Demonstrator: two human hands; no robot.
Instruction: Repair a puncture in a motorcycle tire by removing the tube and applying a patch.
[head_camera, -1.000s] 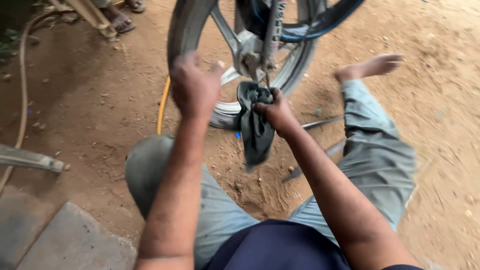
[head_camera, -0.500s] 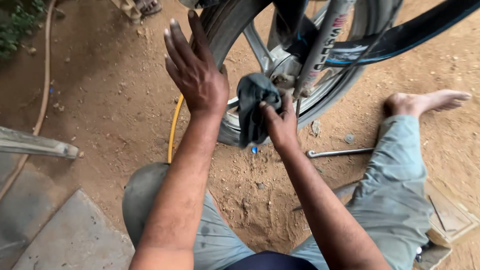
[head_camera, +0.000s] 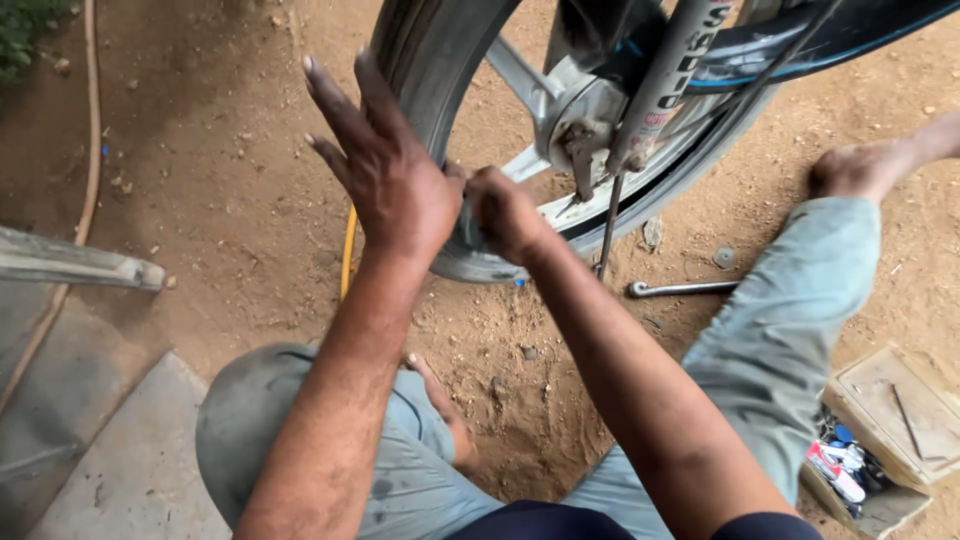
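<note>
A motorcycle wheel with a black tyre (head_camera: 430, 50) and silver rim (head_camera: 560, 212) stands on the dirt in front of me, with the fork leg (head_camera: 665, 75) beside its hub. My left hand (head_camera: 390, 170) is open, fingers spread, its palm against the tyre's lower side. My right hand (head_camera: 505, 210) is curled shut at the rim just behind the left hand. Whatever it grips is hidden; the dark cloth seen earlier is out of sight.
A silver spanner (head_camera: 680, 289) lies on the dirt under the wheel. An open box of small tools (head_camera: 890, 420) sits at the lower right by my leg. A yellow hose (head_camera: 347, 255) runs behind the tyre. A metal bar (head_camera: 70, 262) and a concrete slab (head_camera: 130, 460) are at left.
The view has closed in on the wheel. My right hand moved down and left to the rim's bottom, and the dark cloth it held is no longer visible. My left hand stays spread on the tyre.
</note>
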